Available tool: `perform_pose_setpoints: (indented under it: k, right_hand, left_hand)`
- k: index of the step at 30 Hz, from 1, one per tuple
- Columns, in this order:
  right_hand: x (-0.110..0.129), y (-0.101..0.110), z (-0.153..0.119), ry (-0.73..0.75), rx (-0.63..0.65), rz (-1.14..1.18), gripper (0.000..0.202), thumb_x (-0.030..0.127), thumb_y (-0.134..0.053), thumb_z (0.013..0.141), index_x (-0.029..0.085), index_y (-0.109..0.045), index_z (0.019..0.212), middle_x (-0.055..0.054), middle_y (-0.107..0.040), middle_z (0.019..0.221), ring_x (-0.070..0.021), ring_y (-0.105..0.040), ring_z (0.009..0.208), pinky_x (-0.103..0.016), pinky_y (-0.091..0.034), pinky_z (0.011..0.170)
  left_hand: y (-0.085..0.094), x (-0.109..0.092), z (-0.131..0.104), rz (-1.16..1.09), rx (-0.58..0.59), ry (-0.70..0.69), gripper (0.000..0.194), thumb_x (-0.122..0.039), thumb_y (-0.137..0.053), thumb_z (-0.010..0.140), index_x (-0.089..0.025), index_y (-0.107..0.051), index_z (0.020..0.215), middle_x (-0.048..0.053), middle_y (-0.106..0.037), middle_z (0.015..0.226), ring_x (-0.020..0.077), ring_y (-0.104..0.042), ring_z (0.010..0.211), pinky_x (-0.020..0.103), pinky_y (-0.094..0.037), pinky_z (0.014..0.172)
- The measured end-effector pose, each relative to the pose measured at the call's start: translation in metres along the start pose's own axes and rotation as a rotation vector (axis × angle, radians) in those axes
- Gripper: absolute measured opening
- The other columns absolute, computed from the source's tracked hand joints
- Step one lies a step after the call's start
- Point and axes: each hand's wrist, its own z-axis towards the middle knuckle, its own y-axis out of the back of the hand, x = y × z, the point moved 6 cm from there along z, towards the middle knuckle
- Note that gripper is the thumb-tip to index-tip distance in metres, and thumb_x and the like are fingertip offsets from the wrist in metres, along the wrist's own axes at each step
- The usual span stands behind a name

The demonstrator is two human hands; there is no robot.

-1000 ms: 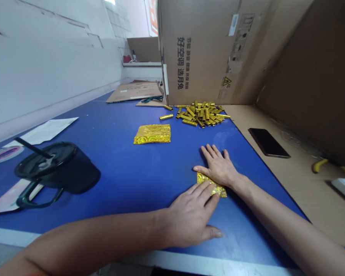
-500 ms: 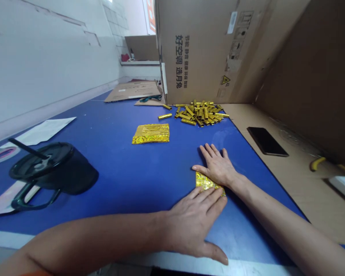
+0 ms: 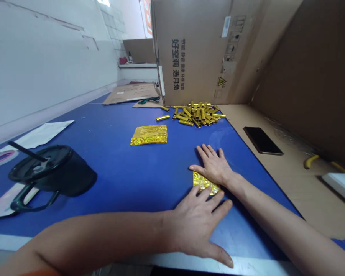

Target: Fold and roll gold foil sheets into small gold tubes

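Observation:
A gold shiny sheet (image 3: pixel 202 181) lies on the blue table (image 3: pixel 117 172), partly covered by both hands. My left hand (image 3: pixel 198 222) has its fingers spread, with the fingertips on the sheet's near edge and the thumb stretched out towards the table's front. Flat along the sheet's far right side rests my right hand (image 3: pixel 215 165), its fingers apart and pointing away from me. Farther back and to the left is a flat gold packet (image 3: pixel 149 135). A heap of small gold tubes (image 3: pixel 199 114) lies at the table's far edge, by a large carton.
A dark mug (image 3: pixel 60 168) with a straw stands at the left, near white papers (image 3: pixel 43 134) and a tape roll (image 3: pixel 1 158). The large carton (image 3: pixel 201 50) rises behind. A phone (image 3: pixel 263 140) lies on cardboard at the right.
My left hand's fingers have spread wider and show more gaps over the sheet. My right hand stays flat in place. The whole view has shifted slightly.

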Motion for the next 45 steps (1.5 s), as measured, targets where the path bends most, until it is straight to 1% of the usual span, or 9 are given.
perform_pose_setpoints:
  k: [5,12,18,24,33,37,39,41,45]
  right_hand:
    - [0.000,-0.001,0.000,-0.006,0.017,0.006,0.090,0.074,-0.013,0.068,0.014,-0.020,0.134,-0.015,-0.023,0.138,-0.0311,-0.015,0.126,-0.055,-0.010,0.096]
    - [-0.004,-0.001,0.003,-0.018,0.028,0.045,0.090,0.075,-0.017,0.067,0.015,-0.019,0.134,-0.013,-0.021,0.139,-0.0294,-0.013,0.126,-0.053,-0.011,0.097]
    - [-0.022,0.009,0.004,-0.182,0.071,0.136,0.090,0.073,-0.019,0.068,0.012,-0.016,0.135,-0.015,-0.018,0.140,-0.0294,-0.014,0.126,-0.054,-0.015,0.096]
    - [0.021,0.007,-0.009,0.126,0.148,0.088,0.089,0.074,-0.024,0.067,0.017,-0.017,0.135,-0.012,-0.014,0.141,-0.0301,-0.006,0.128,-0.056,-0.008,0.097]
    - [0.000,0.000,0.018,0.010,0.048,0.161,0.088,0.073,-0.027,0.067,0.015,-0.022,0.133,-0.013,-0.020,0.140,-0.0302,-0.010,0.127,-0.053,-0.009,0.098]
    - [-0.023,0.023,0.014,-0.084,-0.133,0.544,0.069,0.060,-0.036,0.075,0.013,-0.036,0.125,-0.013,-0.045,0.125,-0.0246,-0.041,0.113,-0.040,-0.030,0.093]
    - [-0.034,0.040,0.003,-0.093,-0.237,0.702,0.048,0.051,-0.042,0.076,0.013,-0.053,0.104,-0.010,-0.060,0.104,-0.0207,-0.054,0.094,-0.033,-0.041,0.082]
    - [-0.036,0.049,-0.011,-0.059,-0.208,0.703,0.032,0.045,-0.046,0.076,0.016,-0.058,0.079,-0.005,-0.063,0.076,-0.0180,-0.057,0.072,-0.030,-0.045,0.069]
    - [-0.013,0.047,-0.040,0.157,-0.016,0.505,0.023,0.029,-0.044,0.080,0.018,-0.059,0.067,-0.002,-0.059,0.069,-0.0153,-0.054,0.070,-0.029,-0.043,0.067]
  left_hand:
    - [-0.001,-0.003,-0.001,0.000,0.017,-0.003,0.079,-0.070,-0.029,0.070,-0.014,-0.030,0.126,0.013,-0.035,0.130,0.0317,-0.028,0.118,0.046,-0.017,0.096]
    - [-0.004,-0.005,-0.006,-0.026,0.038,0.012,0.081,-0.069,-0.027,0.072,-0.013,-0.022,0.131,0.016,-0.022,0.136,0.0328,-0.017,0.124,0.047,-0.012,0.098]
    - [-0.003,-0.005,-0.006,-0.037,0.036,0.022,0.080,-0.068,-0.027,0.073,-0.012,-0.023,0.130,0.015,-0.023,0.136,0.0333,-0.019,0.123,0.047,-0.014,0.098]
    - [0.000,-0.005,-0.006,-0.014,0.009,0.017,0.080,-0.068,-0.031,0.071,-0.013,-0.026,0.129,0.015,-0.031,0.132,0.0330,-0.020,0.122,0.048,-0.014,0.098]
    - [-0.006,-0.005,-0.006,-0.021,0.004,0.032,0.083,-0.070,-0.030,0.070,-0.013,-0.024,0.130,0.016,-0.026,0.135,0.0327,-0.020,0.122,0.047,-0.014,0.098]
    - [-0.003,-0.004,-0.006,-0.018,-0.010,0.041,0.081,-0.069,-0.031,0.070,-0.014,-0.024,0.129,0.014,-0.025,0.135,0.0322,-0.020,0.122,0.046,-0.014,0.098]
    - [-0.002,-0.004,-0.006,-0.023,-0.011,0.035,0.081,-0.069,-0.031,0.070,-0.014,-0.025,0.129,0.014,-0.025,0.135,0.0319,-0.021,0.122,0.046,-0.014,0.098]
    - [-0.001,-0.004,-0.006,-0.029,-0.006,0.030,0.081,-0.069,-0.031,0.070,-0.014,-0.025,0.129,0.015,-0.024,0.136,0.0321,-0.021,0.122,0.046,-0.015,0.098]
    - [-0.002,-0.004,-0.005,-0.036,0.002,0.029,0.078,-0.068,-0.033,0.071,-0.014,-0.027,0.127,0.015,-0.031,0.132,0.0321,-0.024,0.121,0.047,-0.017,0.097]
